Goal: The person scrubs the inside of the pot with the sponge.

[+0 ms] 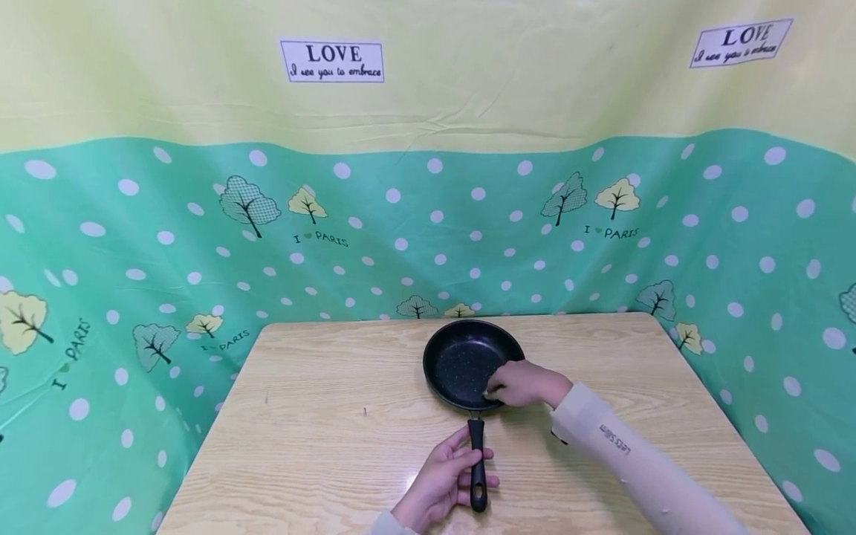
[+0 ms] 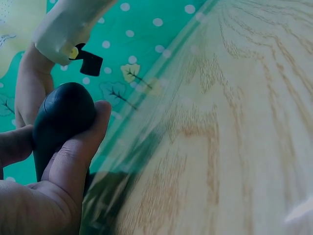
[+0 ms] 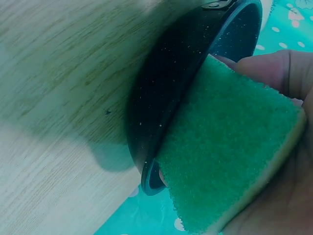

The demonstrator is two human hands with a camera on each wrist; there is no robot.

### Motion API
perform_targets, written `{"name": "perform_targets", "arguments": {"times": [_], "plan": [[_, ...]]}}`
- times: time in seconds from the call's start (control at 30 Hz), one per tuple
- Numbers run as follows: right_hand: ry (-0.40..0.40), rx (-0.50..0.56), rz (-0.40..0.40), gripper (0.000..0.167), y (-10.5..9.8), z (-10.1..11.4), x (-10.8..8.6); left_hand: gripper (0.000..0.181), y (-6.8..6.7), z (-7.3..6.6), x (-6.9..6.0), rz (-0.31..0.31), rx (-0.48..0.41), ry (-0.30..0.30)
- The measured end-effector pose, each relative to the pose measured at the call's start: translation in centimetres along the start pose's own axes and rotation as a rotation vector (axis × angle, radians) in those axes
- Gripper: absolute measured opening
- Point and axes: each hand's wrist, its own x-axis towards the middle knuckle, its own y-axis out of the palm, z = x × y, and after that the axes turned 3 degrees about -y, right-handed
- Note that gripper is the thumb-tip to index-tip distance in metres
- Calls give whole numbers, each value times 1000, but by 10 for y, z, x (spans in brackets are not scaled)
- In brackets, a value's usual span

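Observation:
A black frying pan (image 1: 461,360) with a speckled inside is over the wooden table, its handle (image 1: 478,475) pointing toward me. My left hand (image 1: 444,475) grips that handle, the thumb lying on top; the left wrist view shows the handle's rounded end (image 2: 66,112) between thumb and fingers. At the pan's near right edge, my right hand (image 1: 524,383) reaches over the rim. It holds a sponge (image 3: 230,147) with a green scouring face and a yellowish edge, pressed at the pan's rim. In the head view the hand hides most of the sponge.
The light wood table (image 1: 321,431) has small dark marks on its left half. A green and yellow curtain (image 1: 374,223) with dots and printed trees hangs around the back and both sides, close to the table's edges.

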Motion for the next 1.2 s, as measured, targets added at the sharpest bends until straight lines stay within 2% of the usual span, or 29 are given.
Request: {"name": "perform_targets", "arguments": {"times": [0.27,0.47,0.67,0.83,1.2], "plan": [[-31,47,13,23,-2,3,-1,69,0,1,1,2,-1,-4],[-48,107,45,28,-5,5,-3,69,-1,1,1,13,4,-3],[-108,146,59,35,-4,2,0,69,-3,0,0,22,21,-5],[-147,204,53,38,-2,0,5,69,-3,0,1,27,27,-2],[-158,325,17,42,8,2,13,70,-5,2,1,38,16,-7]]}}
